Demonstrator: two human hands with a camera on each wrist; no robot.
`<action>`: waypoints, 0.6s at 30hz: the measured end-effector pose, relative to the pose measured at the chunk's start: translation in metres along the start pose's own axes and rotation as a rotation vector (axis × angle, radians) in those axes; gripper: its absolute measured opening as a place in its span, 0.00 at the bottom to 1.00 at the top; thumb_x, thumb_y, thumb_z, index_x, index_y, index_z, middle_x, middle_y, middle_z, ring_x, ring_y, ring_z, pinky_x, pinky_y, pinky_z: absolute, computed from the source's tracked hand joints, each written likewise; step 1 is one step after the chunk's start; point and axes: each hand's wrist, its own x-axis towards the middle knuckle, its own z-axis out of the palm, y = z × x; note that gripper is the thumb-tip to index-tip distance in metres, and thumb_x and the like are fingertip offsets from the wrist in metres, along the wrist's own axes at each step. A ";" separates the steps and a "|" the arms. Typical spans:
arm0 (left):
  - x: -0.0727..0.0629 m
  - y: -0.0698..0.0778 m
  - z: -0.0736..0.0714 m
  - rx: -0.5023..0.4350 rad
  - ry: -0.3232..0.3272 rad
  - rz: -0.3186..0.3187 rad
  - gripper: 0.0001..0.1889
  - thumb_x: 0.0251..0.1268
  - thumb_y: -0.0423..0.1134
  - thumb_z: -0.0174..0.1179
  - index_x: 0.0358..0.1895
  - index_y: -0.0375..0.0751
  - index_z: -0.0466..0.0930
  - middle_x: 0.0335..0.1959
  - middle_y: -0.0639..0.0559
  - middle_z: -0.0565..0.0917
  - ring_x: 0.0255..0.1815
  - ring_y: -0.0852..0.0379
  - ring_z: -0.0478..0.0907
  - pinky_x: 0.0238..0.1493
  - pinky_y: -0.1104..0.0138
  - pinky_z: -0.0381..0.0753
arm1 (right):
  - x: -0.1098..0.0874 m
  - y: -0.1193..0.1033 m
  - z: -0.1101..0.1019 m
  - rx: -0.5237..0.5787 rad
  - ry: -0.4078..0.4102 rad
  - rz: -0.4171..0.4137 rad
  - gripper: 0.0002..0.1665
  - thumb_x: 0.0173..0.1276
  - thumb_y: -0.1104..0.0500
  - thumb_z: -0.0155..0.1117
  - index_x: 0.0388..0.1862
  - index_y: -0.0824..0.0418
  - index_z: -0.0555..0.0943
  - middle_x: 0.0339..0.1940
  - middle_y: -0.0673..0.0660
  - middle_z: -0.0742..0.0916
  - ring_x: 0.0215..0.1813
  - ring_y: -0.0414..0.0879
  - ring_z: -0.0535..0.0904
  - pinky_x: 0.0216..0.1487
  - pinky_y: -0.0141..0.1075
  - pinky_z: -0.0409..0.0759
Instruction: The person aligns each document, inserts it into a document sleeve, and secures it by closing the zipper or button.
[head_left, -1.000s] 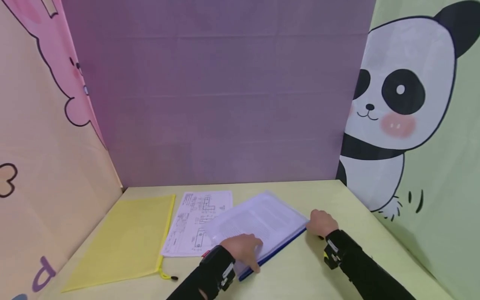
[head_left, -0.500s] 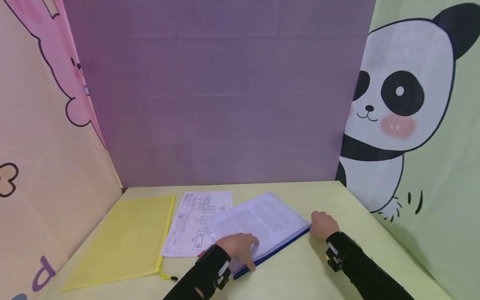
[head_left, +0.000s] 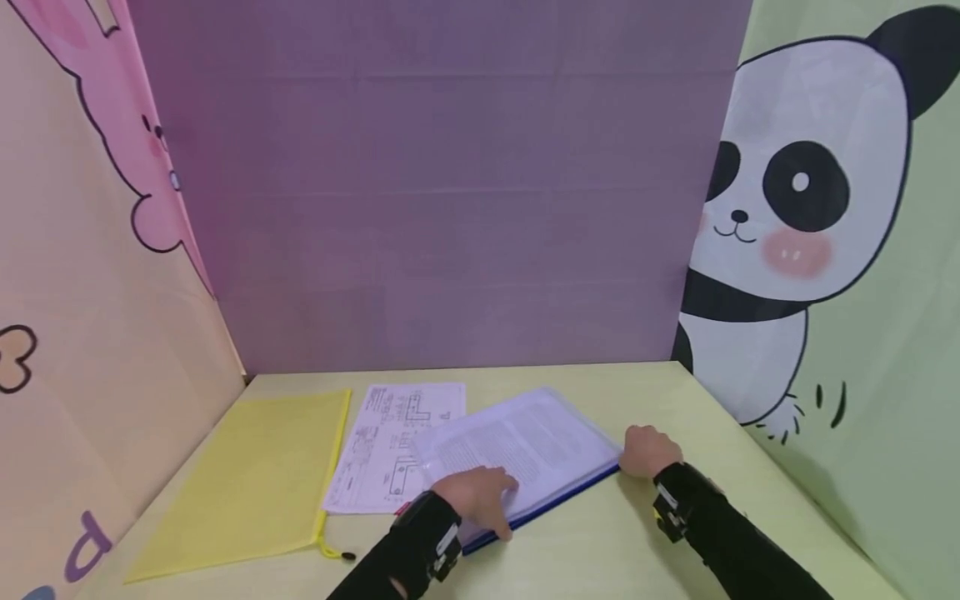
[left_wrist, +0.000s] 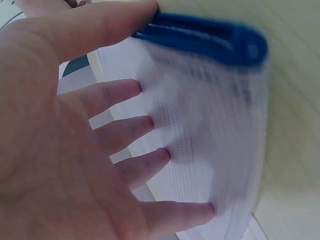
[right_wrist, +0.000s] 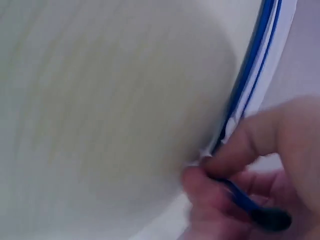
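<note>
1. Sleeves (head_left: 750, 546) are black on both my arms, with a dark strapped-on gadget (head_left: 670, 510) at each wrist.

2. Left hand (head_left: 476, 496) first: fingers fanned wide and pretty much straight, tips touching the printed face of the clear folder (head_left: 517, 442), thumb out against its blue edge (head_left: 551, 504). So it's steadying pressure, nothing wrapped up in my fist.

3. Right hand (head_left: 651, 451) is at the folder's right corner, fingers curled in tight. From the wrist cam I've got thumb and finger pinching a little blue pull cord (right_wrist: 245, 201), with its dark end poking out below my fingers. Kinda blurry there, so I can't make out the finer details.

4. The folder itself lies at a slant right in front of me, between my hands, blue edge facing my way. Text pages show through the plastic, but they're too small to read.

5. Over on my left there's a yellow pouch (head_left: 240, 475) lying flat, with a yellow cord (head_left: 326, 542) at its near right corner, dark tip on the end.

6. Between pouch and folder sits a drawing sheet (head_left: 386, 433) full of technical diagrams, its right side partly under the folder.

7. All of that is on a pale tabletop (head_left: 570, 558).

8. Past the table: purple backdrop (head_left: 450, 183) straight ahead, big cartoon panda (head_left: 810, 258) on the right wall, pink cartoon character (head_left: 112, 108) on the left one.
</note>
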 end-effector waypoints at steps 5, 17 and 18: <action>0.001 -0.001 -0.001 0.011 -0.005 0.024 0.34 0.51 0.50 0.75 0.66 0.59 0.79 0.72 0.56 0.73 0.74 0.49 0.67 0.72 0.51 0.67 | 0.003 0.003 -0.002 -0.025 -0.040 -0.015 0.06 0.65 0.65 0.57 0.28 0.65 0.77 0.26 0.59 0.79 0.27 0.53 0.74 0.28 0.43 0.72; 0.001 0.001 0.000 -0.006 -0.026 0.019 0.34 0.53 0.49 0.74 0.67 0.61 0.78 0.74 0.58 0.71 0.77 0.48 0.63 0.74 0.49 0.62 | -0.007 0.009 -0.008 -0.053 -0.173 -0.027 0.11 0.67 0.59 0.51 0.30 0.63 0.77 0.31 0.60 0.80 0.30 0.53 0.73 0.35 0.50 0.73; 0.001 0.001 0.000 -0.004 -0.026 0.018 0.34 0.53 0.49 0.73 0.68 0.61 0.78 0.74 0.57 0.71 0.77 0.48 0.63 0.74 0.49 0.62 | -0.009 0.010 -0.010 -0.060 -0.179 -0.042 0.11 0.67 0.58 0.52 0.32 0.64 0.78 0.31 0.60 0.80 0.30 0.53 0.73 0.35 0.49 0.73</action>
